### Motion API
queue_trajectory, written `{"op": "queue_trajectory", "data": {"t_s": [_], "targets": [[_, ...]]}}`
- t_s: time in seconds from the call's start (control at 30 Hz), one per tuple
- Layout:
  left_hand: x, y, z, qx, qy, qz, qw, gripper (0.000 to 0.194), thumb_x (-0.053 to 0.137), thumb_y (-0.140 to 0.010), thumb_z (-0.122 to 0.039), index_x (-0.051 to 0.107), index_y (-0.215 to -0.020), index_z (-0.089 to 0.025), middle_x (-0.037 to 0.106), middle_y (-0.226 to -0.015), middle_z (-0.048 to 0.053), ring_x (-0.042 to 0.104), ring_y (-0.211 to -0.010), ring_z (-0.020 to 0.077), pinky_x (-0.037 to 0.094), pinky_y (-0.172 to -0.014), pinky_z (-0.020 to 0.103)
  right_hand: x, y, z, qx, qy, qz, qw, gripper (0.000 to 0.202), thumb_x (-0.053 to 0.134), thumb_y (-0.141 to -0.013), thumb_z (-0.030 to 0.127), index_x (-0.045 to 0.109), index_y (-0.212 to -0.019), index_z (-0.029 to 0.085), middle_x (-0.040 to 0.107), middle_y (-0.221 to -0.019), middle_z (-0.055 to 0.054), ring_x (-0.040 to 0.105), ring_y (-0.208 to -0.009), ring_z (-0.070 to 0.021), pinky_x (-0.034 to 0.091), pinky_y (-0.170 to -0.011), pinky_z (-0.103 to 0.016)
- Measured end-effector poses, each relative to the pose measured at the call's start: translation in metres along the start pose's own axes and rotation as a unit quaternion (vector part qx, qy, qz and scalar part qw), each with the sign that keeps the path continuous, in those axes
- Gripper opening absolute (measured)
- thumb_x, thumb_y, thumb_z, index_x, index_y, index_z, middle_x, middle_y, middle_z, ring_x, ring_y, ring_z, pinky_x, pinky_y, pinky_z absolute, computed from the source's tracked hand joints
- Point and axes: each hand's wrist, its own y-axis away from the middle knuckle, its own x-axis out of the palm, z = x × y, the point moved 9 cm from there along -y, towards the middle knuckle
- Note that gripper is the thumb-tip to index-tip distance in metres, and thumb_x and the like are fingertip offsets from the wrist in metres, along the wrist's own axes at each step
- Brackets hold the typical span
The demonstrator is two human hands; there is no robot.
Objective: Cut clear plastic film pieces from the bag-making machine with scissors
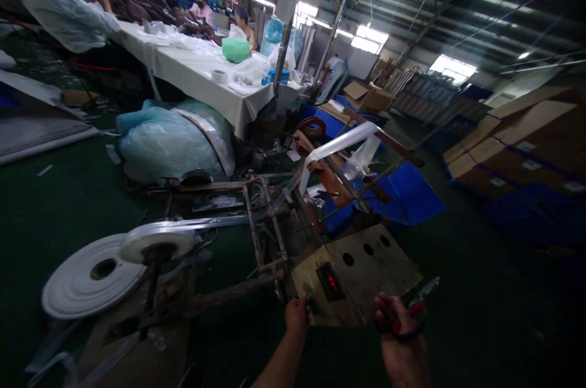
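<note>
My left hand (297, 314) is closed at a knob on the near left side of a metal control box (379, 272). The box has a red lit digital display (330, 282) and several dark round holes. Just right of the box, my right hand (397, 321) holds scissors (415, 310) with red and black handles, blades pointing up and right. Behind the box is a machine frame (256, 223), over which a clear plastic strip (339, 143) runs. The strip comes from a reel (158, 240) on the left.
A big white roll (94, 278) lies beside the reel. A bagged bundle (176, 141) sits under the white-covered table (183, 68), where other people work. Blue bins (403, 193) stand behind the machine, stacked cartons (517, 138) at right.
</note>
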Motion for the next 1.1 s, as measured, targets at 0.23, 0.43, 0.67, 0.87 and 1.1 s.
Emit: {"op": "queue_trajectory", "data": {"t_s": [0.23, 0.43, 0.67, 0.87, 1.1], "targets": [[0.000, 0.001, 0.000, -0.001, -0.018, 0.002, 1.000, 0.032, 0.043, -0.079, -0.042, 0.039, -0.059, -0.019, 0.038, -0.040, -0.007, 0.035, -0.031, 0.0062, 0.026, -0.035, 0.019, -0.001, -0.003, -0.001, -0.009, 0.019, 0.014, 1.000, 0.040, 0.076, -0.055, 0.030, 0.057, -0.089, 0.019, 0.065, -0.086, 0.002, 0.063, -0.075, -0.0103, 0.048, -0.056, -0.016], [-0.003, 0.003, 0.000, -0.002, -0.043, 0.002, 0.999, 0.045, 0.048, -0.070, -0.061, 0.039, -0.057, -0.019, 0.040, -0.043, -0.006, 0.038, -0.034, 0.0075, 0.029, -0.036, 0.021, -0.004, -0.010, -0.001, -0.019, 0.023, 0.028, 0.999, 0.038, 0.075, -0.056, 0.029, 0.056, -0.089, 0.020, 0.066, -0.088, 0.002, 0.063, -0.076, -0.0120, 0.049, -0.057, -0.018], [0.000, 0.006, -0.002, -0.010, -0.039, 0.018, 0.999, 0.039, 0.043, -0.078, -0.048, 0.036, -0.054, -0.019, 0.036, -0.040, -0.007, 0.032, -0.031, 0.0054, 0.024, -0.035, 0.019, -0.006, -0.010, -0.005, 0.014, 0.006, -0.003, 1.000, 0.048, 0.078, -0.052, 0.027, 0.054, -0.093, 0.019, 0.065, -0.086, 0.001, 0.063, -0.075, -0.0120, 0.049, -0.055, -0.017], [0.001, 0.002, -0.001, -0.013, -0.022, 0.015, 1.000, 0.034, 0.044, -0.080, -0.041, 0.036, -0.055, -0.019, 0.037, -0.040, -0.007, 0.034, -0.032, 0.0058, 0.024, -0.035, 0.019, -0.001, -0.004, -0.004, 0.004, 0.001, 0.016, 1.000, 0.044, 0.076, -0.057, 0.026, 0.055, -0.094, 0.019, 0.064, -0.089, 0.000, 0.063, -0.078, -0.0116, 0.049, -0.056, -0.016], [0.000, 0.003, -0.001, -0.016, -0.023, 0.017, 0.999, 0.034, 0.044, -0.080, -0.042, 0.037, -0.055, -0.019, 0.036, -0.040, -0.007, 0.034, -0.032, 0.0062, 0.024, -0.036, 0.020, 0.000, -0.002, 0.000, -0.006, 0.000, 0.009, 1.000, 0.045, 0.077, -0.054, 0.028, 0.056, -0.092, 0.018, 0.064, -0.088, 0.000, 0.062, -0.076, -0.0114, 0.050, -0.056, -0.016]]}}
